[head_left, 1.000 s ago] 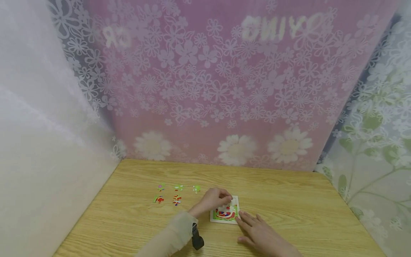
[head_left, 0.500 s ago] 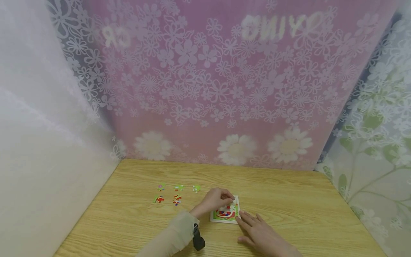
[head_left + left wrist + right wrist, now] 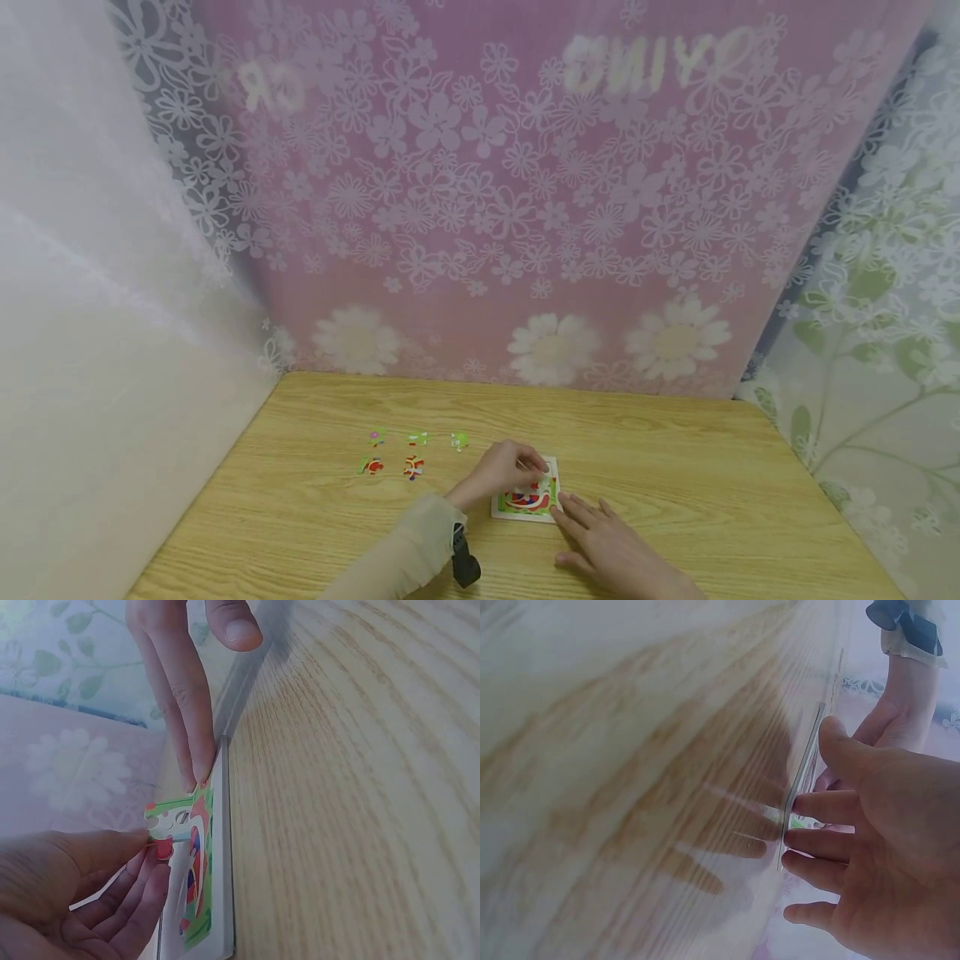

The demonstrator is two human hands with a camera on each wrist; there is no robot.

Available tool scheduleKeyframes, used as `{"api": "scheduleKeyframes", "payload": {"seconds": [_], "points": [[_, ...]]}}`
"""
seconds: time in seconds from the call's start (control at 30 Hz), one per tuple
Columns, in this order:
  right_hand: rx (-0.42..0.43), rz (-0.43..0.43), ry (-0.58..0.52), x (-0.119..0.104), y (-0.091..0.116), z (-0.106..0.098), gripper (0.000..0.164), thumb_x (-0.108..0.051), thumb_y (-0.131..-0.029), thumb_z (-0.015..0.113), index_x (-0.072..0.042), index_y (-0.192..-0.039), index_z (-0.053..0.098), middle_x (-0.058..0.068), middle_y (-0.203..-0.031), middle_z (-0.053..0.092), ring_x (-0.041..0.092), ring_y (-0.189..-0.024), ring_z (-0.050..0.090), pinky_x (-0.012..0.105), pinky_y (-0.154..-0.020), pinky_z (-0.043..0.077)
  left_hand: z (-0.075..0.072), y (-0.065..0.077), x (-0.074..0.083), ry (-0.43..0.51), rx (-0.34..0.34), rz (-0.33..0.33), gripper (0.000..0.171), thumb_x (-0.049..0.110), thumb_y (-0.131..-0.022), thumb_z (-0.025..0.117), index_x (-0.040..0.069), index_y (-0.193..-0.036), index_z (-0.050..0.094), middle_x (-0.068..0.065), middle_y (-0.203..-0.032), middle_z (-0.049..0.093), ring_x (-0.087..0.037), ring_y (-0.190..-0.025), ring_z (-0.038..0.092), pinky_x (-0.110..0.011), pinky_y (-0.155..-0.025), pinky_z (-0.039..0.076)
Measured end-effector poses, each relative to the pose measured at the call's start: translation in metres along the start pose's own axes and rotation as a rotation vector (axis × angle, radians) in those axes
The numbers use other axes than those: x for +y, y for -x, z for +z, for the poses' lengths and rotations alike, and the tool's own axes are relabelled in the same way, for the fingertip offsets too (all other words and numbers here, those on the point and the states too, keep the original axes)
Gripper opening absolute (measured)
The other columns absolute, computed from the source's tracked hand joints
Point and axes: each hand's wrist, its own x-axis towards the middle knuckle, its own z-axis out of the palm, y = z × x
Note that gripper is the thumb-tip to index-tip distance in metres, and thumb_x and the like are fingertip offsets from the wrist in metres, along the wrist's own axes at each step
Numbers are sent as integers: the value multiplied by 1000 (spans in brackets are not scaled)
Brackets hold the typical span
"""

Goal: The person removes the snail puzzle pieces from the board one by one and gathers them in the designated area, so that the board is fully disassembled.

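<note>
A small jigsaw board (image 3: 517, 517) with a white border and a red, blue and green picture lies on the table. Over its upper part, my left hand (image 3: 506, 467) pinches a jigsaw piece (image 3: 166, 820) coloured green, white and red between thumb and fingers. In the left wrist view the piece stands tilted up from the board's surface. My right hand (image 3: 611, 537) lies beside the board with straight fingers, its fingertips at the right edge. The left hand covers the board's upper left in the head view.
Several loose jigsaw pieces lie left of the board in two rows, among them a green and purple one (image 3: 377, 437) and a red and yellow one (image 3: 413, 467). Flowered curtains (image 3: 480, 250) hang behind the wooden table (image 3: 675, 467).
My left hand has shifted slightly right over the board, still pinching the piece. The right hand and the loose pieces stay where they were.
</note>
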Motion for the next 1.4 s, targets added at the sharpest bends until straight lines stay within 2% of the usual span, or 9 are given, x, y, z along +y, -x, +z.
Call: {"api": "scheduleKeyframes", "payload": {"seconds": [0.3, 0.7, 0.9, 1.1, 1.23, 1.3, 1.4], "points": [[14, -6, 9, 1, 0, 1, 71, -55, -102, 48, 0, -146, 52, 19, -153, 46, 38, -140, 45, 65, -108, 37, 3, -1, -4, -10, -9, -8, 4, 13, -90, 78, 11, -93, 79, 9, -79, 72, 1, -66, 61, -18, -61, 51], [4, 2, 0, -1, 1, -1, 71, -55, -102, 48, 0, -147, 51, 19, -154, 45, 39, -140, 44, 67, -108, 36, 5, 0, -7, -49, 44, 20, 6, 19, -89, 81, 15, -85, 79, 11, -77, 73, 4, -64, 60, -16, -64, 50], [12, 0, 11, 0, 2, 0, 70, -54, -102, 49, 0, -146, 52, 19, -153, 47, 39, -140, 45, 68, -107, 36, 6, 2, -7, -66, 57, 72, 3, 16, -88, 81, 18, -85, 80, 11, -79, 74, 5, -67, 61, -15, -66, 51], [3, 0, 12, 0, 2, 1, 71, -54, -102, 50, 0, -146, 51, 19, -154, 45, 39, -140, 45, 68, -106, 37, 4, 5, 0, -126, 19, 120, 6, 19, -90, 79, 14, -87, 81, 12, -79, 74, 7, -67, 59, -13, -65, 49], [-4, 0, 8, -1, 2, 0, 71, -54, -102, 50, 1, -147, 50, 19, -154, 45, 39, -140, 44, 69, -107, 36, 2, 7, 3, -166, -2, 160, 5, 18, -90, 79, 15, -87, 81, 13, -80, 74, 8, -67, 59, -12, -65, 49], [-3, 0, 6, -1, 2, 0, 71, -54, -102, 50, 0, -147, 50, 19, -154, 45, 39, -140, 44, 69, -107, 36, 1, 7, 2, -163, 0, 174, 4, 17, -90, 79, 16, -87, 81, 13, -81, 75, 8, -68, 61, -13, -65, 50], [-5, 2, 0, -2, 2, -1, 71, -54, -102, 50, 0, -148, 50, 19, -153, 47, 39, -140, 44, 69, -107, 35, 2, 5, -6, -118, 12, 153, 3, 18, -90, 79, 16, -88, 81, 13, -81, 75, 7, -69, 62, -14, -65, 51]]}}
